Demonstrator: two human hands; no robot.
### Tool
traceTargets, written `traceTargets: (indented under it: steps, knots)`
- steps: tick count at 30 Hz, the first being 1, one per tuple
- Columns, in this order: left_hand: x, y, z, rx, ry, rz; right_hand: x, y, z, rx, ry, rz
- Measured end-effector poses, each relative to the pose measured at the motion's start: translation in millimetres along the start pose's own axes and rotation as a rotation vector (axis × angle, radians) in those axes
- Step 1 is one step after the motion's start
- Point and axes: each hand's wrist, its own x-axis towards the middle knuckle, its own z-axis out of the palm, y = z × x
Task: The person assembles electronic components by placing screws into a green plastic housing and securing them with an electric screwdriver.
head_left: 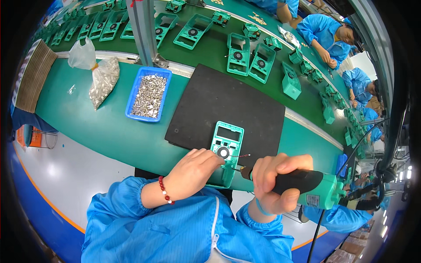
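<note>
A green plastic housing [237, 133] with a round black-and-white speaker [223, 152] lies at the near edge of a black mat. My left hand [193, 171] reaches over the housing's left side, fingers bent together and gripping it just below the speaker; the fingertips are partly hidden. In my right hand [274, 179] is a green-and-black electric screwdriver [322, 189], held nearly level. Its bit [237, 169] points left into the lower part of the housing, close to my left fingertips. A thin red-and-black wire [243, 155] sticks out to the housing's right.
Left of the black mat [228, 96] stand a blue tray [129, 105] of small metal screws and a tied clear bag [103, 81] of metal parts. Beyond, a green conveyor carries several similar housings [193, 33]. A metal post [144, 30] rises at its edge. Co-workers [322, 35] sit across.
</note>
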Motion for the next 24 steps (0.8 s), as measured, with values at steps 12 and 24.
traceTargets:
  steps: [12, 24]
  knots:
    - [3, 5, 10, -0.036, 0.052, 0.0, -8, 12, -3, 0.085, -0.084, -0.088]
    - [-1, 5, 2, 0.096, 0.019, 0.112, -15, 21, 8, -0.002, -0.118, -0.089]
